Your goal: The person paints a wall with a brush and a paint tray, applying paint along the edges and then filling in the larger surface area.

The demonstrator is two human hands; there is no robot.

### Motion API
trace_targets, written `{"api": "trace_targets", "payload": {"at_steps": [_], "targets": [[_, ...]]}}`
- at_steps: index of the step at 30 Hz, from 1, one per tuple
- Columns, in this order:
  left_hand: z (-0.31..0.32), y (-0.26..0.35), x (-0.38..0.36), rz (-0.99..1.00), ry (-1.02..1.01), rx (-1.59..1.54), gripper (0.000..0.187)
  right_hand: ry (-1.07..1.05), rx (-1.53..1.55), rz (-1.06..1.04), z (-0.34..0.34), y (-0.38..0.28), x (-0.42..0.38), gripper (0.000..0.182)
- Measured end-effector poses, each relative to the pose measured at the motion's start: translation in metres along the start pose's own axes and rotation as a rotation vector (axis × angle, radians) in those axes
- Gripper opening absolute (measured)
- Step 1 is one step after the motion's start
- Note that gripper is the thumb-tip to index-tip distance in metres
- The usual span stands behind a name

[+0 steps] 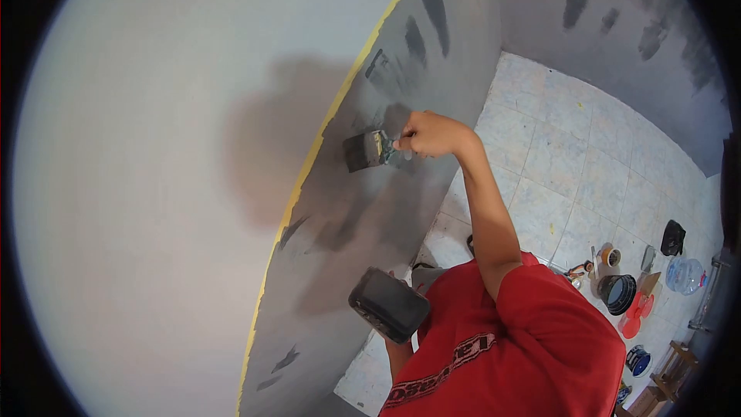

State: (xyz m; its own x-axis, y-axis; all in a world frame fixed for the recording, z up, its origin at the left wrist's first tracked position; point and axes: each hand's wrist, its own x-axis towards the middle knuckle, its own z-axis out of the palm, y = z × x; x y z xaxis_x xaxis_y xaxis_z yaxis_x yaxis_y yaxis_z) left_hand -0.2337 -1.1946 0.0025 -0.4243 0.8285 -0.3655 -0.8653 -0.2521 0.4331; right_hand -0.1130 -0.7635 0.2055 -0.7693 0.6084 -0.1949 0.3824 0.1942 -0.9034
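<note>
My right hand (432, 133) is closed around the handle of a wide paintbrush (377, 148). The dark bristles lie against the grey-painted wall (370, 208), just right of the yellow masking tape (315, 156). Lower down, my left hand (392, 274) supports a black plastic container (390, 305) in front of my red shirt. Most of that hand is hidden behind the container, with only a bit of finger showing. What the container holds cannot be made out. Darker grey strokes mark the wall above and below the brush.
White wall (154, 147) lies left of the tape. On the tiled floor (556, 147) at right are a black bucket (617, 293), red lids (637, 315), a tape roll (610, 255), a clear water jug (685, 275), a black bag (673, 238) and a wooden stool (675, 371).
</note>
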Motion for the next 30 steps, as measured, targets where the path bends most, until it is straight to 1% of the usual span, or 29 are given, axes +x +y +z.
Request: {"api": "trace_targets", "payload": {"at_steps": [2,5,8,11,14,17,20,23,26,27,28,30], "targets": [[0.001,0.001,0.000,0.003,0.001,-0.005,0.066,0.063,0.009,0.022,-0.005,0.004,-0.002,0.034],[0.003,0.000,0.001,0.000,-0.002,-0.011,0.066,0.167,-0.094,0.020,-0.015,0.015,0.000,0.033],[0.003,-0.002,0.001,-0.006,-0.002,-0.014,0.067,0.436,-0.077,0.062,-0.012,0.027,0.004,0.032],[0.005,-0.003,0.001,-0.009,-0.006,-0.015,0.067,0.638,-0.042,0.108,-0.014,0.029,0.005,0.031],[0.008,-0.005,0.002,-0.014,-0.008,-0.024,0.067,0.911,-0.054,0.136,-0.013,0.029,0.007,0.033],[0.011,-0.006,0.001,-0.014,-0.010,-0.033,0.067,0.995,0.005,0.080,-0.018,0.042,0.014,0.034],[0.013,-0.008,0.000,-0.016,-0.012,-0.036,0.067,1.116,0.003,-0.072,-0.008,0.087,0.047,0.033],[0.013,-0.010,-0.002,-0.015,-0.013,-0.036,0.068,0.838,0.833,0.007,0.008,0.080,0.059,0.031],[0.012,-0.011,-0.003,-0.017,-0.008,-0.041,0.068,0.820,1.103,0.029,0.047,0.087,0.084,0.030],[0.012,-0.012,-0.003,-0.019,-0.009,-0.042,0.068,0.798,1.129,0.078,0.061,0.084,0.089,0.031],[0.012,-0.013,-0.003,-0.019,-0.009,-0.044,0.068,0.774,1.154,0.129,0.078,0.083,0.093,0.032],[0.013,-0.013,-0.005,-0.022,-0.008,-0.052,0.068,0.852,1.015,0.156,0.127,0.103,0.119,0.036]]}}
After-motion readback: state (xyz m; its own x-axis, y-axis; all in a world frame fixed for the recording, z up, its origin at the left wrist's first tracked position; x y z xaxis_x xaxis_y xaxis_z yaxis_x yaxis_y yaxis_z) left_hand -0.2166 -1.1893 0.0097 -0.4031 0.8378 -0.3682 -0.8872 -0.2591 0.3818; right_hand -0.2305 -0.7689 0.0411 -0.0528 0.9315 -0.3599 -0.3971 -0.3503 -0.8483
